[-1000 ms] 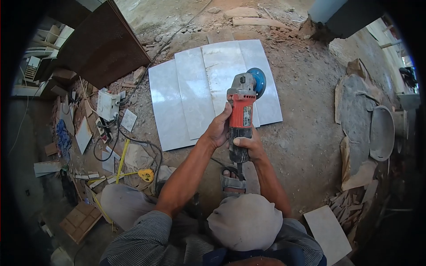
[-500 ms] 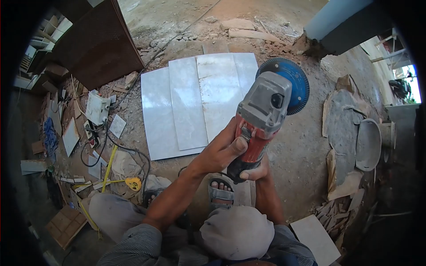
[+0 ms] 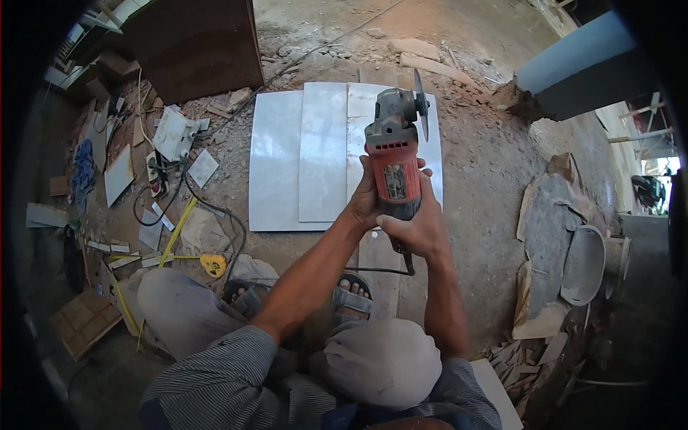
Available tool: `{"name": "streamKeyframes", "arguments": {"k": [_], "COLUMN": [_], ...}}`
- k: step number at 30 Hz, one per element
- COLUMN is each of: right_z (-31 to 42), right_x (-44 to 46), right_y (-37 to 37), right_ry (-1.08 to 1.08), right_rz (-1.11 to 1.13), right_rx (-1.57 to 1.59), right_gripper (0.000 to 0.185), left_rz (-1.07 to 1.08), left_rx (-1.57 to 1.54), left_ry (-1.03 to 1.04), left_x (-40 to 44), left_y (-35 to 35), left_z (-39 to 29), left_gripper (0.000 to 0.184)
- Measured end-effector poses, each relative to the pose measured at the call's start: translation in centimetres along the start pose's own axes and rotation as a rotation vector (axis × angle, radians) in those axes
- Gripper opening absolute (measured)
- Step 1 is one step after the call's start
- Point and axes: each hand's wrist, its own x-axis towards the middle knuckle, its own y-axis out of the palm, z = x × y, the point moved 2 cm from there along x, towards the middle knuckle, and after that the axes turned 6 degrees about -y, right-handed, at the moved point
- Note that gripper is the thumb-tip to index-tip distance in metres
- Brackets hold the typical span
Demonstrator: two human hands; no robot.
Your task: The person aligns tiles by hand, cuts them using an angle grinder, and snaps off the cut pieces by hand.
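Note:
Both of my hands hold a red and grey angle grinder (image 3: 396, 154) up in front of me. My left hand (image 3: 366, 193) grips the left side of its body, while my right hand (image 3: 424, 221) wraps the rear and right side. The cutting disc (image 3: 421, 106) stands edge-on at the tool's upper right. From the rear a black cord (image 3: 403, 258) hangs down and runs left. Below and beyond the grinder, large pale tiles (image 3: 276, 165) lie overlapping on the ground, partly hidden by the tool.
A yellow tape measure (image 3: 213, 265) lies at left near my knee, with a white electrical box (image 3: 174, 134), cords and tile scraps around it. A dark brown panel (image 3: 193, 50) stands back left. At right are a grey basin (image 3: 583, 265) and a pillar (image 3: 573, 64).
The grinder has turned so its disc, earlier showing its blue face, is now edge-on. It has moved left in view, and my right hand has come up along its side.

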Motion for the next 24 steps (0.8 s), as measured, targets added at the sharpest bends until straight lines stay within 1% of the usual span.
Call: {"name": "streamKeyframes", "arguments": {"k": [1,2,3,7,9,10,12,14,16,17,19,20,22,23,24], "right_z": [0.6,0.9,1.0,-3.2,-5.0,-5.8,-7.0,-8.0,-8.7,-9.1,-8.4,-8.1,-9.1,-9.5,-9.3], "right_x": [0.5,1.0,1.1,1.1,0.8,0.6,0.2,0.2,0.1,0.1,-0.2,-0.3,-0.5,-0.7,-0.7], "right_y": [0.2,0.1,0.1,1.2,1.6,1.9,3.2,4.1,4.9,5.1,5.3,5.4,6.1,6.4,6.5], "right_ry": [-0.015,0.053,0.132,0.142,0.144,0.147,0.164,0.189,0.118,0.124,0.113,0.102,0.09,0.094,0.096], "right_rz": [0.004,0.008,0.02,0.044,0.171,0.166,0.147,0.125,0.085,0.089,0.068,0.057,0.011,0.015,0.018], "right_rx": [-0.001,-0.091,-0.187,-0.208,0.236,0.235,0.52,0.547,0.558,0.569,0.568,0.564,0.57,0.557,0.545], "right_gripper": [0.08,0.082,0.085,0.079,0.074,0.074,0.07,0.069,0.068,0.069,0.069,0.069,0.071,0.072,0.072], "left_rz": [-0.17,-0.339,-0.373,-0.456,-0.47,-0.469,-0.532,-0.517,-0.531,-0.528,-0.582,-0.573,-0.628,-0.691,-0.685], "left_rx": [-0.08,-0.166,-0.23,-0.183,-0.141,-0.144,0.005,0.042,0.119,0.12,0.108,0.108,0.064,0.06,0.069], "left_ry": [0.023,0.051,0.086,0.08,0.009,0.005,-0.052,-0.067,-0.144,-0.154,-0.17,-0.185,-0.157,-0.168,-0.18], "left_x": [0.1,0.2,-0.1,-2.3,-3.4,-3.7,-4.1,-4.2,-4.6,-4.8,-4.9,-5.0,-5.1,-5.2,-5.2], "left_y": [-0.9,-1.9,-1.8,-2.6,-2.9,-3.0,-3.3,-3.4,-3.6,-3.7,-4.1,-4.2,-4.1,-4.1,-3.8], "left_z": [0.4,0.8,1.1,1.3,1.0,0.8,0.2,-0.5,-0.9,-1.1,-0.9,-0.8,-0.6,-0.5,-0.3], "left_gripper": [0.08,0.076,0.071,0.071,0.072,0.072,0.072,0.072,0.072,0.072,0.071,0.071,0.071,0.071,0.071]}}
